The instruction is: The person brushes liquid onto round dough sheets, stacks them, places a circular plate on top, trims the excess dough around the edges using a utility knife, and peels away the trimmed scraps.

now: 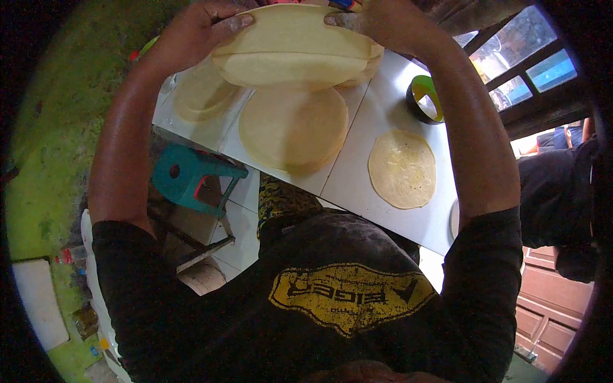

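At the frame's upper centre, my left hand (201, 27) and right hand (385, 24) gripped the dough (290, 54), thumbs closed on its two sides, likely so the wide layers wouldn't sag onto the stack (294, 131).

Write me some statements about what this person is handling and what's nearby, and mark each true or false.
1. The bare left hand and bare right hand both grip the pale, floppy dough-like sheets. True.
2. The round, green-and-black container stands on the floor. False: the container is on the white, smooth-topped table.
3. The single pale, flat round lies to the right of the larger pale, round stack. True.
4. The small teal plastic stool is on the person's right. False: the stool is on the left.
5. The short-sleeved shirt is plain white. False: the shirt is black with a yellow print.
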A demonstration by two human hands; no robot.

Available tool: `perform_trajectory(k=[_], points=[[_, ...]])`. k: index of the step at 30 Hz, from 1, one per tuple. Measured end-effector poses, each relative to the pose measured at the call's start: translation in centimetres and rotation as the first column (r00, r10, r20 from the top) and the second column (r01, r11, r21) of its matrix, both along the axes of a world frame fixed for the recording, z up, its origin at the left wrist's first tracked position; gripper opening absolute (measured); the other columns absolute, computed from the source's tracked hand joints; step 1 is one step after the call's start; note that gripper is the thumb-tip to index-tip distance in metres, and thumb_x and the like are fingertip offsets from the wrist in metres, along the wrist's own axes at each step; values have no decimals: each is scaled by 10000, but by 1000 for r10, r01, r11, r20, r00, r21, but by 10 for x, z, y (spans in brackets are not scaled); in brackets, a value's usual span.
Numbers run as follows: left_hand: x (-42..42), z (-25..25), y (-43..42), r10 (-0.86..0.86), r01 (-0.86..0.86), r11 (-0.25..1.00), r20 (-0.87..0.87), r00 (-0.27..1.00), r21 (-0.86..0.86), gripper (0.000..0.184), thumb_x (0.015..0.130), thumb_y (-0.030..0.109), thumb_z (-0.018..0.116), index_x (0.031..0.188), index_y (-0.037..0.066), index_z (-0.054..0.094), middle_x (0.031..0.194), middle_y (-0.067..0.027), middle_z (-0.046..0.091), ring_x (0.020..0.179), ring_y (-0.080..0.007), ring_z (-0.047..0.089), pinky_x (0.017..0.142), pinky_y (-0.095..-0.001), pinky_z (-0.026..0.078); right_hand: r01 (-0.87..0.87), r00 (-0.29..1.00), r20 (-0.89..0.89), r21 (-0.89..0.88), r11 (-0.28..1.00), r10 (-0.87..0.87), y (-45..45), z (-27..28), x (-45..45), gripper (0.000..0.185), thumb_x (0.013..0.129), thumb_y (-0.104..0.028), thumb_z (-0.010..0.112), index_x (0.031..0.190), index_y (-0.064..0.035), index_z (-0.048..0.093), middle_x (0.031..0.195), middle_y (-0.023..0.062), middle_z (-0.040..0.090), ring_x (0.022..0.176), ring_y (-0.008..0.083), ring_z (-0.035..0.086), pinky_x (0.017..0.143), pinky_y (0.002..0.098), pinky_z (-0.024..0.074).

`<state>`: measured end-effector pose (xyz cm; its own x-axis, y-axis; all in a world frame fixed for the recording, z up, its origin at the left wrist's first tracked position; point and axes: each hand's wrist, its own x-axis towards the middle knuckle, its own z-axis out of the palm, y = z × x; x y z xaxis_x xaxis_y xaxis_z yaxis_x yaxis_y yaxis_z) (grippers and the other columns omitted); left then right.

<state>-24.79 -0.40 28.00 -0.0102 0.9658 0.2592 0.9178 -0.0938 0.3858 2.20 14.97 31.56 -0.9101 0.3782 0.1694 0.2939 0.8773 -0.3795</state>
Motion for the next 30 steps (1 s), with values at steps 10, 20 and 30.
perform_trajectory(k=[10,20,30], points=[[-3,0,2,-53,52,998,35,998,25,337,992,301,549,1099,9,678,967,-84,691,888,-150,609,849,-337,493,-41,998,-50,-17,999,40,3,0,-1,356,859,-227,688,1127,1,633,951,199,686,838,269,640,799,375,500],[31,20,-6,14,1,998,223,975,-64,262,977,254,612,950,3,681,729,50,539,667,-73,464,621,-268,441,-23,1000,-21,-7,1000,23,-8,13,7,446,870,-334,689,1114,33,622,964,224,674,872,300,643,803,400,493],[29,28,3,63,-72,994,123,990,76,298,971,278,615,1061,10,709,776,15,635,704,-70,533,650,-288,495,97,995,20,31,995,-98,-8,25,11,454,877,-369,677,1071,39,629,935,213,668,869,317,642,787,424,486]])
